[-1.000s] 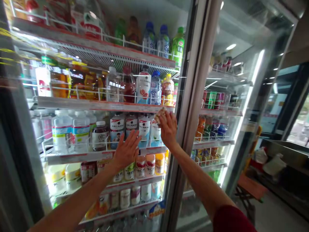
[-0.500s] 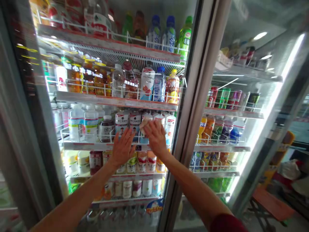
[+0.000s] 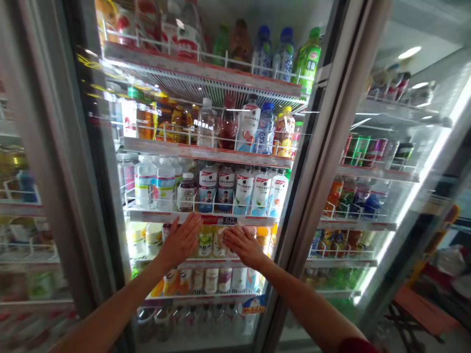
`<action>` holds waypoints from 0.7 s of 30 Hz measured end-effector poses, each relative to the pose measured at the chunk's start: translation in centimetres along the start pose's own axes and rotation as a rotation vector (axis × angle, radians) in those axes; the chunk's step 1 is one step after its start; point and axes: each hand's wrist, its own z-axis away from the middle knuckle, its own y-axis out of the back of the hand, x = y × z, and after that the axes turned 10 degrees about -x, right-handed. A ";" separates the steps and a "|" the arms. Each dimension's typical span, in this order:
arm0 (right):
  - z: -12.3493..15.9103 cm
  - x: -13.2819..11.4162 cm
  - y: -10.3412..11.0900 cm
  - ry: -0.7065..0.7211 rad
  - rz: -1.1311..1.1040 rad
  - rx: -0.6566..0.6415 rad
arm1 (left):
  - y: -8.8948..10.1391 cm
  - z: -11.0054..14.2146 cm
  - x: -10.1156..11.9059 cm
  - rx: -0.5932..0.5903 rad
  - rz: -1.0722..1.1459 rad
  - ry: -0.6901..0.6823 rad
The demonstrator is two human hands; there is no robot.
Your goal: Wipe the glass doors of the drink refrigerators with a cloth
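My left hand lies flat on the glass door of a drinks fridge, fingers spread and nothing in it. My right hand presses on the same glass just to its right, at the level of the shelf of small bottles. A small pale cloth peeks out from under its fingertips, mostly hidden by the hand. Behind the glass, above both hands, stands a row of white-labelled bottles.
The door's metal frame runs up just right of my right hand. A second glass door with cans and bottles follows on the right. Another fridge section is at the left. A red bench stands low right.
My right hand has slid with the cloth down and left across the glass, from the upper shelf level to beside my left hand. The left hand stayed flat on the glass; the view shifted left.
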 end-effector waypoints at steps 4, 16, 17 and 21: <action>-4.8 0.0 0.6 -0.248 0.023 0.088 | 0.6 1.2 -2.4 0.044 0.008 0.048; -14.0 -5.4 -1.4 -0.263 -0.052 0.046 | 2.7 6.2 -9.6 0.060 -0.083 0.160; -14.6 -5.7 -1.5 -0.283 -0.053 0.058 | 2.9 6.7 -9.9 0.051 -0.090 0.175; -14.7 -8.6 -2.9 0.011 -0.059 -0.010 | 3.4 8.8 -11.1 -0.002 -0.130 0.217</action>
